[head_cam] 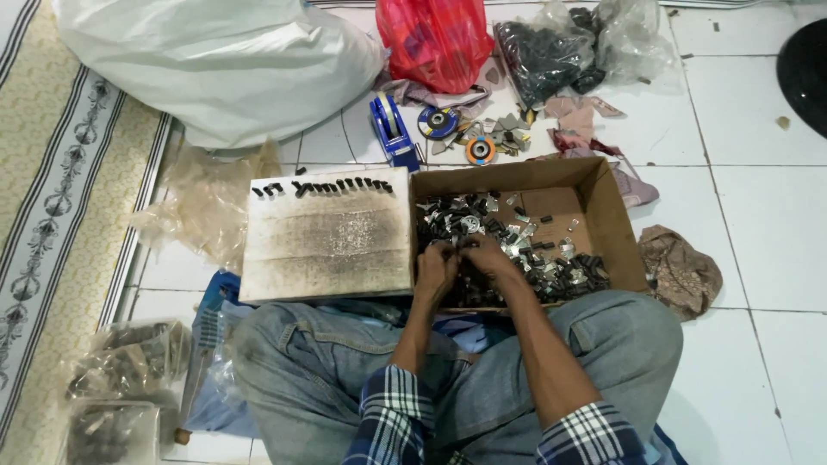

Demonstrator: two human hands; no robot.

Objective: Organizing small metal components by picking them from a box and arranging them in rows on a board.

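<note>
Plaid cuffs [392,413] sit nearest the camera, above crossed legs in faded jeans [327,362] on the white tiled floor [758,224]. Both forearms reach forward and meet over the near edge of a cardboard box [616,228]. Left hand [437,269] and right hand [489,257] are curled knuckles-up, fingertips pressed close together on some small piece between them; whether either grip is truly clamped on it I cannot tell, it is too small. Just beyond the hands, the box holds a heap of small black and silver metal parts [517,245]. Beside the box on the left lies a worn grey board [327,241] with a row of small black pieces [323,186] along its far edge. Farther off stand a blue tape dispenser [392,129], two grinding discs [439,122], a red plastic bag [435,39], a clear bag of dark parts [551,52] and a big white sack [215,65]. A patterned mat [60,198] borders the left.
</note>
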